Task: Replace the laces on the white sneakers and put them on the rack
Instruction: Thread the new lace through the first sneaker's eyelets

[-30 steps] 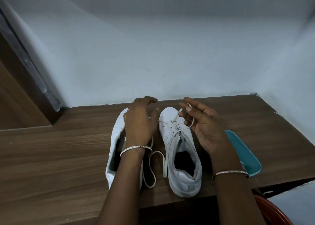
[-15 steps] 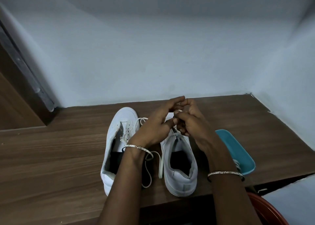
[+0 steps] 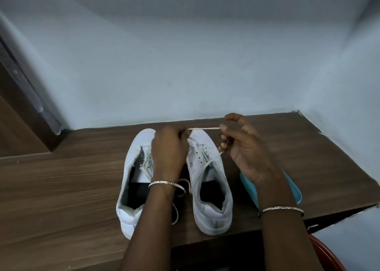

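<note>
Apparently early in the relacing, no rack in sight: two white sneakers side by side on the wooden tabletop (image 3: pixel 61 178), left sneaker (image 3: pixel 141 140) bare of lace, right sneaker (image 3: pixel 212 215) partly threaded, its lace (image 3: pixel 203 128) taut between right fingers (image 3: pixel 231 118) pinched on it and left fingers (image 3: pixel 176 130) curled round its other end.

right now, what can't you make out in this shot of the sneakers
All in the head view:
- Left hand fingertips: hidden behind the hand's own back, so its hold on the lace is unclear.
- Front lacing of the right sneaker: partly covered by the left hand.
- Teal tray contents: blocked by the right hand and forearm.
- Red object: cut off at the bottom right corner.
- Rack: not in view.
</note>
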Motion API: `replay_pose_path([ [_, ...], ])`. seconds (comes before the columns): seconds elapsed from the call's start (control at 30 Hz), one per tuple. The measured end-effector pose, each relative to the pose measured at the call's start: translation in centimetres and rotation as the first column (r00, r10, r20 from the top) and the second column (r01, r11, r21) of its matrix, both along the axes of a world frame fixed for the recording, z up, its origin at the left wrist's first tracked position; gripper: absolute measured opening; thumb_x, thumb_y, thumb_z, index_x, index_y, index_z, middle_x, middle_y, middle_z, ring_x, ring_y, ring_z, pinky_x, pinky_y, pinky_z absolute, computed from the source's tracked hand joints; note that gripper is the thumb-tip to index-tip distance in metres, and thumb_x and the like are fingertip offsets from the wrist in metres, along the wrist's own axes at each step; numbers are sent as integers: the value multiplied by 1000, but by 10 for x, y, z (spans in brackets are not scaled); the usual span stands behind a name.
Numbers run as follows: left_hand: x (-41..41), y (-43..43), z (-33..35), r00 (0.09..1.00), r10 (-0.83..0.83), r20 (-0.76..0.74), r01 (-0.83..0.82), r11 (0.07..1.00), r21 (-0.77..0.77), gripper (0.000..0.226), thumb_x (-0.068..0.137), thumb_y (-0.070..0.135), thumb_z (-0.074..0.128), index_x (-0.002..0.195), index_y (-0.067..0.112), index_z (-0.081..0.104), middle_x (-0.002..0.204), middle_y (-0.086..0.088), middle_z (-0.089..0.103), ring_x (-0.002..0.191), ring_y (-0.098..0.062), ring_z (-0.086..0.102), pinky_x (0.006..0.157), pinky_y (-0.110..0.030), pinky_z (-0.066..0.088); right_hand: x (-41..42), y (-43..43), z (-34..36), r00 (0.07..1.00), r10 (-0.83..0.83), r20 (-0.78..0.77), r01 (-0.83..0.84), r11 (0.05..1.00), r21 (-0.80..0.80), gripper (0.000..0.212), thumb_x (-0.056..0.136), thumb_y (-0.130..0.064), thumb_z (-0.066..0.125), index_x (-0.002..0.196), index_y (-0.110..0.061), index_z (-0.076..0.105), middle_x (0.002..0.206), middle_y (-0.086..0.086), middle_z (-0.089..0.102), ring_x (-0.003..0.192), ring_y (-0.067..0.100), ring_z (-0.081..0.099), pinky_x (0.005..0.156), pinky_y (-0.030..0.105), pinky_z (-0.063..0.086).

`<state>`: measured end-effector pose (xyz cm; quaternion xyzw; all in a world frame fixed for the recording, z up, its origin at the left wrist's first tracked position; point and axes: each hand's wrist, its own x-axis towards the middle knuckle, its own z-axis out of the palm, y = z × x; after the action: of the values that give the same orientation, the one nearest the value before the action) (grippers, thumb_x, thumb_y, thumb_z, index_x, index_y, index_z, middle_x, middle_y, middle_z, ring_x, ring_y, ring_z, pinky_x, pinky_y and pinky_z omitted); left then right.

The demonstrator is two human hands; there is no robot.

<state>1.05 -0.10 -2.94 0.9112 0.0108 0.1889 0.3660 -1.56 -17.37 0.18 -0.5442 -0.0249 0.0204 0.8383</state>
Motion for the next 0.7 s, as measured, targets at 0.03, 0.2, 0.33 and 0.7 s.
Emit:
replay_pose_path([
  [0.03,0,4,0,993,107,-38,-107,994,15,20,92,28,63,92,14,77,84,-14,71,86,-39,64,66,-35,43,1,-6,1,999,-40,2,40,996,79,22,88,-2,61,107,-14,56,70,1,54,62,12,49,58,26,45],
  [0.2,-6,10,-4,946,284,-154,-272,958,94,16,88,22,64,88,12,77,91,-15,70,93,-40,65,70,-37,48,4,-31,-4,978,-208,-20,207,951,230,19,100,-3,50,105,-14,65,85,1,72,67,10,61,72,25,57],
  [0.33,-2,7,-4,975,171,-142,-154,980,123,29,80,8,55,97,18,76,98,-13,71,100,-40,63,80,-44,53,4,-31,-5,974,-226,16,216,949,229,27,101,-4,50,121,-15,66,110,-1,75,78,8,67,78,23,57],
  [0.7,-10,2,26,882,-465,74,470,859,-202,38,89,15,70,126,26,68,103,14,75,100,0,67,98,-34,51,2,20,0,999,-21,27,25,980,-196,17,99,-3,58,115,3,60,88,12,74,51,13,54,39,17,31],
])
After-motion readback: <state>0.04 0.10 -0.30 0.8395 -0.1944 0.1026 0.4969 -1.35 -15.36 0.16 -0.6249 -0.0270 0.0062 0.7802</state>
